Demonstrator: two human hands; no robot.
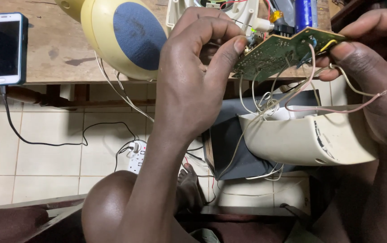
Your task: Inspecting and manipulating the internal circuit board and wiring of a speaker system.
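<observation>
Pinching the green circuit board from both ends, I have my left hand curled with its thumb pressed against the board's left edge and my right hand closed on the right edge, thumb on top. I hold the board tilted, just above the table's near edge. Thin white and pinkish wires trail from it down into a cream plastic housing that rests against my right forearm. Beside my left hand sits a yellow speaker with a blue grille on the wooden table, and a white phone lies well to the left. Below, a power strip lies on the tiled floor.
</observation>
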